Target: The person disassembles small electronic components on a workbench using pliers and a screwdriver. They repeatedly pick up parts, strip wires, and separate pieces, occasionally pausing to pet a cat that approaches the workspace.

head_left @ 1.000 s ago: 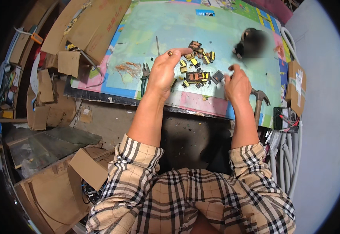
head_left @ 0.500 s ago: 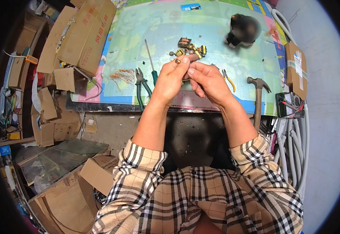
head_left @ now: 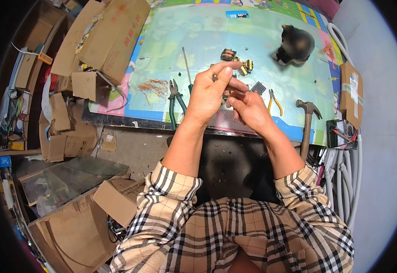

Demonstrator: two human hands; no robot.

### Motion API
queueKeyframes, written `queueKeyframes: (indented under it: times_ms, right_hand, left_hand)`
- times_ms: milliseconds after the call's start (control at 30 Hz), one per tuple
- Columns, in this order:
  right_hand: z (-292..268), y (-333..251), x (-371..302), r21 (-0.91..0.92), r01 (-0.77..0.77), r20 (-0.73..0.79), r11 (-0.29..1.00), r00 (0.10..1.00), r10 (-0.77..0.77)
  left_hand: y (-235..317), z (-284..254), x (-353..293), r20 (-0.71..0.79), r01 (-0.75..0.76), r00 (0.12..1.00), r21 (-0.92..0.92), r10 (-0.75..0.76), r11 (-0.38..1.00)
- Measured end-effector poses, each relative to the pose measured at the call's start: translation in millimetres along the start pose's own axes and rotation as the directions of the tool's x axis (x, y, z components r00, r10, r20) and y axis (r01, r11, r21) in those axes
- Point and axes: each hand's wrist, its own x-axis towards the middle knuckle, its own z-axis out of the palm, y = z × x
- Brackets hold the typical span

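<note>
Crowded workroom around a bright patterned surface [head_left: 175,32]

A large cardboard box [head_left: 114,38] stands at the far left of our scene, and a black cat [head_left: 298,45] sits on the far right part of the surface.

We have both bare hands close together over the near middle. Our left hand [head_left: 209,94] is partly spread, its thumb raised and its fingers reaching right; our right hand [head_left: 254,110] is more curled, its fingertips close against the left fingers. Something small and dark shows near the left thumb, but we cannot tell whether either hand grips a part.

What matters most is how the loose parts lie from us: straight beyond the left hand. Its forefinger overlaps the near edge of some yellow-and-black pieces [head_left: 248,66] in our view, though we cannot judge the height between them. Farther out and slightly left lies a copper-wound block [head_left: 228,55], its long axis running roughly left to right. Of our two hands, the left is nearer to both.

A dark square piece [head_left: 258,87] rests just beyond the right hand. To our left lie green-handled pliers [head_left: 175,93] and a screwdriver [head_left: 187,66], its shaft pointing away; to our right, yellow-handled pliers [head_left: 272,97] and then a hammer [head_left: 306,132].
</note>
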Motion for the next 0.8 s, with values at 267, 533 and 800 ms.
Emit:
queueKeyframes:
  times_ms: [267,533,800]
  right_hand:
    - [0,4,-7,0.299,-0.032,0.235,0.954,0.971,-0.041]
    - [1,8,-1,0.416,-0.034,0.148,0.909,0.988,-0.031]
    - [3,4,-3,0.197,0.019,0.192,0.980,0.980,-0.057]
  left_hand:
    - [-22,-18,10,-0.204,0.132,0.936,-0.549,-0.286,0.825]
    - [-33,-18,12,-0.032,0.216,0.868,-0.875,-0.496,0.433]
    - [-45,-30,13,-0.067,0.258,0.888,-0.745,-0.455,0.615]
